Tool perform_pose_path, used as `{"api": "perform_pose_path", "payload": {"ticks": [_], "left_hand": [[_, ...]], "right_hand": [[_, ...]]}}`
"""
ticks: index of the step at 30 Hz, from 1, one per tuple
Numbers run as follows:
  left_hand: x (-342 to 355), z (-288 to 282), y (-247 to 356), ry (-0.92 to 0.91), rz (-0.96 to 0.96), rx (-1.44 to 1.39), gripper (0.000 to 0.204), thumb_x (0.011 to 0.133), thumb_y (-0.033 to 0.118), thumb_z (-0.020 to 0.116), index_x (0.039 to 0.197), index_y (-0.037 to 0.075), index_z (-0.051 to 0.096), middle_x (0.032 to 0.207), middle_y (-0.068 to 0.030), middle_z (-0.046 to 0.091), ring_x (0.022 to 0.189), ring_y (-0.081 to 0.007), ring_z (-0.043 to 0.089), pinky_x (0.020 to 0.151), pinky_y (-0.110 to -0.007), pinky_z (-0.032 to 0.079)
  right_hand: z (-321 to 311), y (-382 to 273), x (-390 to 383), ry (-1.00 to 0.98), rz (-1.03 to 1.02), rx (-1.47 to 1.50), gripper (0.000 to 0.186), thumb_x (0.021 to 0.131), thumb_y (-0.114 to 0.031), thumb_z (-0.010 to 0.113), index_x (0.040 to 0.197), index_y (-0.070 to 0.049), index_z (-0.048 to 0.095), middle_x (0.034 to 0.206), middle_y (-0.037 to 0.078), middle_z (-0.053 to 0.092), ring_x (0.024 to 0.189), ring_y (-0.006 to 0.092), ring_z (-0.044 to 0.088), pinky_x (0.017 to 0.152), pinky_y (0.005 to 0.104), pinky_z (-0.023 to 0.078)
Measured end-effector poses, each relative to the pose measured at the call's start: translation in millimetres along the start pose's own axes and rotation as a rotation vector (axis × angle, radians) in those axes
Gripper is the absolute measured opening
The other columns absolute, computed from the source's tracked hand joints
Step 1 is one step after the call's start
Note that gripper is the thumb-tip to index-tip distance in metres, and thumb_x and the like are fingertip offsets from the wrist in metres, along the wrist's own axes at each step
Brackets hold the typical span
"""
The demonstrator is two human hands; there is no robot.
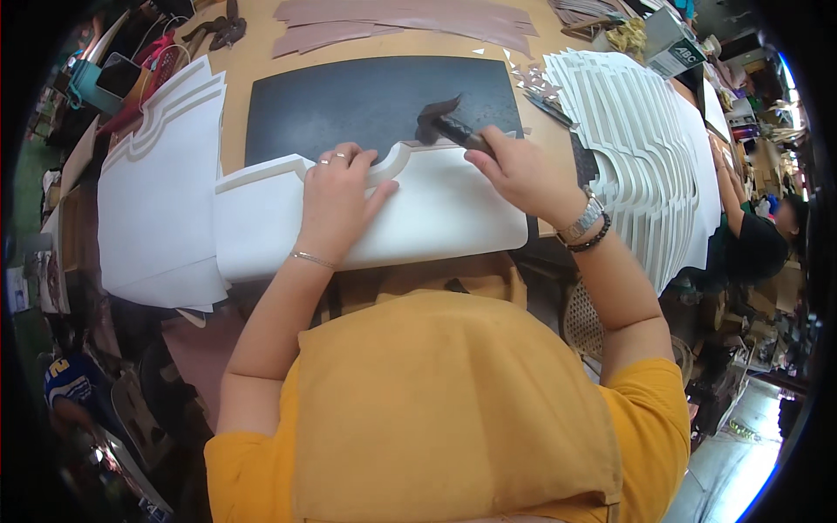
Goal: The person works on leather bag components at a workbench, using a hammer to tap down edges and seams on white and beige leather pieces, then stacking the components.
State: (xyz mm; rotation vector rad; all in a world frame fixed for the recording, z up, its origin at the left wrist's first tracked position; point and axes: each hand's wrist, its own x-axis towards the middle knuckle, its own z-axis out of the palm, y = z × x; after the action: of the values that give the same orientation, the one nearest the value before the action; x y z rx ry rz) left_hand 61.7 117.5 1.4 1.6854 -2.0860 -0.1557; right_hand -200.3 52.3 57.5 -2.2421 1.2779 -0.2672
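Note:
My right hand (516, 170) grips the dark handle of a hammer (462, 131), whose metal head is over the notched upper edge of a white sheet (453, 205), on a dark board (336, 105). My left hand (343, 200) rests on that sheet beside the curved notch, thumb apart and fingers slightly bent over the grey folded edge. The sheet lies across the lower part of the board and out onto the wooden table (227, 57).
White cut sheets (153, 218) lie left; overlapping white pieces (641, 166) right. Pink strips (401, 26), scissors (545, 106), scraps and a box (676, 52) are at the back. Another person (754, 235) works far right; someone in blue (70, 392) is lower left.

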Motion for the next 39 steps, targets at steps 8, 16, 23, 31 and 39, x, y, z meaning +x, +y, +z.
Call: {"api": "perform_pose_path", "payload": {"ticks": [8, 16, 23, 31, 39], "left_hand": [[11, -8, 3, -0.127, -0.106, 0.053, 0.045, 0.078, 0.04, 0.08, 0.108, 0.008, 0.07, 0.101, -0.0089, 0.068, 0.089, -0.0291, 0.066, 0.081, -0.042, 0.05], [39, -8, 3, -0.421, -0.227, -0.277, 0.038, 0.081, 0.04, 0.072, 0.101, 0.008, 0.074, 0.098, -0.0118, 0.074, 0.09, -0.0298, 0.069, 0.087, -0.042, 0.042], [57, 24, 21, -0.129, -0.173, -0.203, 0.041, 0.08, 0.039, 0.073, 0.105, 0.007, 0.076, 0.096, -0.0131, 0.075, 0.087, -0.0303, 0.072, 0.086, -0.039, 0.053], [57, 35, 24, -0.113, -0.313, -0.411, 0.032, 0.085, 0.035, 0.069, 0.104, 0.01, 0.077, 0.1, -0.0095, 0.075, 0.09, -0.0281, 0.071, 0.084, -0.042, 0.052], [54, 44, 31, 0.027, 0.025, -0.165, 0.016, 0.09, 0.016, 0.067, 0.099, 0.006, 0.076, 0.091, -0.0107, 0.068, 0.082, -0.031, 0.066, 0.074, -0.041, 0.054]], "right_hand": [[8, -8, 0, -0.009, 0.01, -0.067, 0.033, 0.101, -0.033, 0.055, 0.102, -0.001, 0.052, 0.081, 0.026, 0.065, 0.078, 0.0462, 0.063, 0.07, 0.0517, 0.05], [12, 8, -33, 0.002, 0.23, 0.234, 0.034, 0.101, -0.035, 0.056, 0.102, -0.001, 0.053, 0.081, 0.025, 0.066, 0.08, 0.0437, 0.065, 0.07, 0.0501, 0.049], [7, 17, -19, 0.111, 0.165, 0.092, 0.035, 0.101, -0.034, 0.055, 0.103, 0.0, 0.051, 0.079, 0.026, 0.065, 0.077, 0.0459, 0.063, 0.069, 0.0519, 0.048], [19, 28, -17, 0.116, 0.134, 0.092, 0.034, 0.101, -0.033, 0.054, 0.101, 0.0, 0.047, 0.075, 0.028, 0.064, 0.074, 0.0483, 0.063, 0.067, 0.0539, 0.048], [10, 25, -14, 0.078, 0.141, 0.046, 0.033, 0.101, -0.033, 0.054, 0.102, 0.0, 0.049, 0.075, 0.026, 0.064, 0.075, 0.047, 0.063, 0.067, 0.0535, 0.048]]}}
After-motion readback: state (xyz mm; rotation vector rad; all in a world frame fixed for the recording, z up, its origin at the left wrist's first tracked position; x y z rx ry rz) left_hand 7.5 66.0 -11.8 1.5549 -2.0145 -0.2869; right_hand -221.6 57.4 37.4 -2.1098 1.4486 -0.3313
